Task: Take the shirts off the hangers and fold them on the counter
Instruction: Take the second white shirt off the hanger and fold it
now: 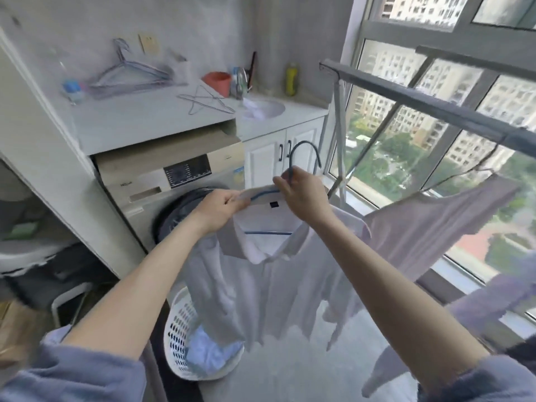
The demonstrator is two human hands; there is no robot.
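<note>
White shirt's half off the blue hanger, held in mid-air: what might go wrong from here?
The left hand pinches only the collar of the white shirt; it may slip into the laundry basket below. The blue hanger, gripped by the right hand, may snag the collar.

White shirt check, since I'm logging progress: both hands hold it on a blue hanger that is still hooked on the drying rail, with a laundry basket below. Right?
Not quite. The blue hanger is off the drying rail; its hook is free in the air. As the head view shows, both hands, left and right, hold the white shirt on it, with the laundry basket below.
</note>
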